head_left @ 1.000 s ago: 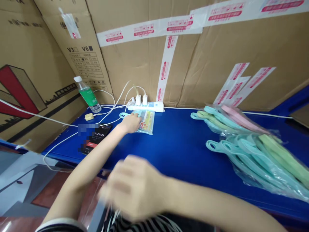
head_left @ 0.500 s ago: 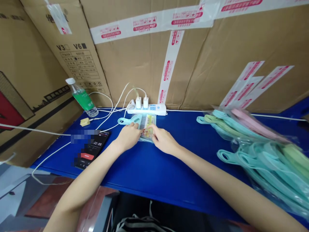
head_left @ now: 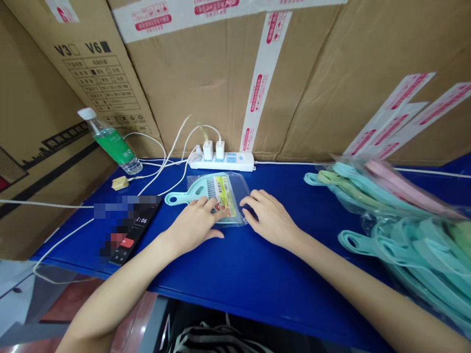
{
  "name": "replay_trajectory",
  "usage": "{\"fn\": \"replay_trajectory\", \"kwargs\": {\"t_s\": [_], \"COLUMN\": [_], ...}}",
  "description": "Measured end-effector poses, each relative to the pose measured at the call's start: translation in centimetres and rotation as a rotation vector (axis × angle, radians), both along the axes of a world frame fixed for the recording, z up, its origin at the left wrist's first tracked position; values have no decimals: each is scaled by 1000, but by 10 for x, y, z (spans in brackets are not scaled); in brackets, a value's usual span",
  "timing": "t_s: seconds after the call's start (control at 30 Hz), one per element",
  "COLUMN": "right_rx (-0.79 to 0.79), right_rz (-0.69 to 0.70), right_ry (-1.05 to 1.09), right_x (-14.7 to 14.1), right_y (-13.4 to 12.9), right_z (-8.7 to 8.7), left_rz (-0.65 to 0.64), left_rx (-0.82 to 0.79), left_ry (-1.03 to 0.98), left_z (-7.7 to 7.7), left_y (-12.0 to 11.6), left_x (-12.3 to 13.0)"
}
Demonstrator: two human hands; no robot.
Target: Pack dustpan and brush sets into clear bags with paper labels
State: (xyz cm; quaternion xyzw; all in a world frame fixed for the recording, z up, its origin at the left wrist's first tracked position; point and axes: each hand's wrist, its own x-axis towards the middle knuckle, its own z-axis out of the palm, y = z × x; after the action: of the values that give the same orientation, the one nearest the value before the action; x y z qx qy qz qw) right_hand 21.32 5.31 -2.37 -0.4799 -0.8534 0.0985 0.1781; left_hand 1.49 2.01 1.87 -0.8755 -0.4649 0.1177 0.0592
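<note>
A light-blue dustpan and brush set (head_left: 198, 189) with a yellow label lies in a clear plastic bag on the blue table, its looped handle pointing left. My left hand (head_left: 195, 220) rests over its lower part, fingers spread and fingertips on the bag near the label. At the bag's right edge is my right hand (head_left: 268, 215), fingers curved and apart, with nothing seen between them; whether its fingertips touch the plastic is not clear.
A power strip (head_left: 241, 161) with chargers stands behind the bag. On the left are a water bottle (head_left: 116, 146), a yellow block (head_left: 119, 183), white cables and a phone (head_left: 147, 215). Bagged light-blue, green and pink sets (head_left: 401, 240) are piled at the right. Cardboard boxes (head_left: 206, 78) stand behind.
My right hand has moved right, off the label to the bag's edge, and opened. My left hand's fingers have spread, and more of the bag and label shows. The view has shifted closer.
</note>
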Motion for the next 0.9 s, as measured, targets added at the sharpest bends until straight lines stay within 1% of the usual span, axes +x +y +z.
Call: {"fn": "replay_trajectory", "kwargs": {"t_s": [0.07, 0.13, 0.3, 0.33, 0.37, 0.47, 0.5, 0.53, 0.6, 0.73, 0.8, 0.9], "right_rx": [-19, -44, -87, -88, -86, -75, -74, -75, -82, -105, -119, -135], "right_rz": [18, 34, 59, 59, 58, 65, 70, 76, 84, 83, 81, 81], "right_ry": [34, 67, 121, 127, 130, 137, 139, 142, 148, 176, 194, 219], "right_x": [3, 6, 7, 6, 5, 4, 4, 5, 5, 7, 7, 7], "right_y": [5, 10, 11, 10, 8, 6, 6, 6, 5, 6, 8, 10], "right_z": [-4, -8, -15, -16, -16, -18, -18, -18, -18, -17, -17, -17], "left_rz": [-43, -56, -158, -137, -82, 176, 244, 284, 299, 259, 263, 292], "left_rx": [-6, -11, -82, -95, -90, 19, 51, 63, 30, -57, -64, -47], "left_ry": [5, 0, -99, -123, -136, -108, -89, -76, -76, -131, -165, -208], "left_z": [-2, -2, 5, 6, 7, 4, 2, 0, -2, -2, -3, -9], "left_y": [1, 1, 2, 4, 6, 15, 17, 20, 24, 32, 35, 39], "left_x": [-1, -3, -11, -12, -13, -16, -18, -21, -28, -41, -44, -44]}}
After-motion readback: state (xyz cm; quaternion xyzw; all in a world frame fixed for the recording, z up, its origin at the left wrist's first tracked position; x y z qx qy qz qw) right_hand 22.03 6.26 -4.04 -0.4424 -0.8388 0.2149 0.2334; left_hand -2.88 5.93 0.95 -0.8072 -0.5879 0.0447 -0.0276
